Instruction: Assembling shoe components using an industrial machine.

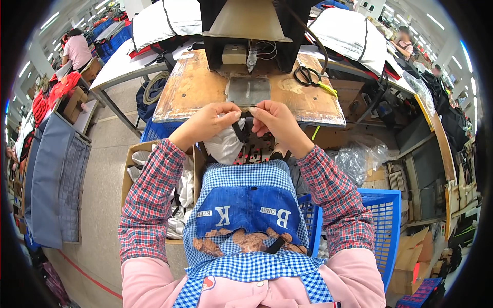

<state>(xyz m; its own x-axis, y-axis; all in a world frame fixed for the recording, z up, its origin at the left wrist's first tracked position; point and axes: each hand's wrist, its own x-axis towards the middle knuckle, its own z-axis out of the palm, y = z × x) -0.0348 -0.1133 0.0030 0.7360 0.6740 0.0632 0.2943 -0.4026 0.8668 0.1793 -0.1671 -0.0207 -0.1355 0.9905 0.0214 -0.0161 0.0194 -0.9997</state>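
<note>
Just in front of the near edge of a wooden worktop (192,84), my two hands face each other at chest height. My left hand (211,122) is closed, thumb and forefinger pinching a black strap (239,131) that hangs down between the hands. My right hand (280,122) pinches too, at a dark end that looks like part of the same strap. White fabric (224,146) hangs below my left hand, beside the strap. Behind the fingertips, a metal plate (248,91) is set into the worktop.
Over the worktop's back stands a black machine with a beige hood (246,21). Black-handled scissors (307,77) lie to its right. A cardboard box (132,177) of white pieces stands left of my lap, a blue crate (385,226) to the right. White bundles (346,36) cover side tables.
</note>
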